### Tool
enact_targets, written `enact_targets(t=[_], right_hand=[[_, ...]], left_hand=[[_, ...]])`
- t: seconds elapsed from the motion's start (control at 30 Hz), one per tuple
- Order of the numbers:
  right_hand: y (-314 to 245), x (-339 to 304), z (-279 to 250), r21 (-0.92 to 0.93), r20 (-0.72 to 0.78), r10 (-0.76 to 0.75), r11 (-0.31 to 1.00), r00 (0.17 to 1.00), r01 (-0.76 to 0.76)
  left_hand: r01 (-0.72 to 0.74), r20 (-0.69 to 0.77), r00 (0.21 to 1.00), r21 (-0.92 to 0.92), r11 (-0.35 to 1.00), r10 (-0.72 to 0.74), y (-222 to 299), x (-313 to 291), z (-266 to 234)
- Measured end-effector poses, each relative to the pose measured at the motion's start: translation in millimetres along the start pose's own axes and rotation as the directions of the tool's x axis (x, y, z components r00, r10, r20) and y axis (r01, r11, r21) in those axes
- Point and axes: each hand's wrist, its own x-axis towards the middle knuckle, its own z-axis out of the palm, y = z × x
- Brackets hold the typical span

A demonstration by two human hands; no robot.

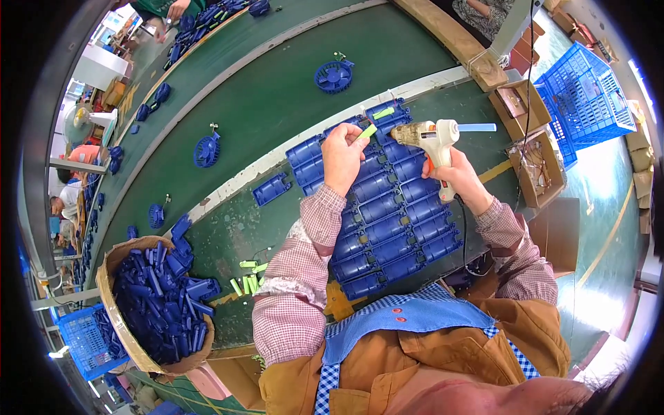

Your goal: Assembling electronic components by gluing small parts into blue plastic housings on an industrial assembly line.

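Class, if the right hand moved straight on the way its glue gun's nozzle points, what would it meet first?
Heading left, the glue gun in the right hand would likely meet the light-green piece held by the left hand. Height is unclear; it might meet the blue casings beneath first.

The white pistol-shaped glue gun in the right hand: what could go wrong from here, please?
The glue gun has its nozzle pointing toward the left hand, so it might burn that hand if hot. The small light-green cylinder, pinched there, might slip. The loose light-green cylinders on the dark-green table lie close to the pinkish checked left sleeve, which could knock them away.
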Motion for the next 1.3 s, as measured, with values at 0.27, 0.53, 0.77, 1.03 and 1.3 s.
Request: enact_targets(t=[0.27,0.53,0.77,1.03,1.3], right_hand=[[2.0,-5.7,-9.7,0.026,-0.078,0.016,1.000,0.997,-0.014],[-0.3,-18.6,-7.0,0.048,-0.112,0.021,0.999,0.993,-0.015],[-0.9,-22.5,-7.1,0.037,-0.114,0.008,0.999,0.993,-0.004],[1.1,-11.0,-2.9,0.032,-0.140,-0.013,0.999,0.990,0.018],[0.6,-10.6,-4.9,0.009,-0.144,-0.021,1.000,0.989,0.023]], left_hand=[[-0.222,-0.037,0.968,0.349,0.911,0.250,-22.1,22.9,29.9],[-0.323,-0.011,0.919,0.554,0.767,0.394,-30.1,27.5,56.1],[-0.320,0.029,0.917,0.650,0.689,0.398,-36.8,29.3,63.7],[-0.314,0.035,0.920,0.666,0.677,0.391,-38.5,27.9,66.9],[-0.317,0.044,0.923,0.649,0.692,0.382,-36.7,29.6,65.8]])
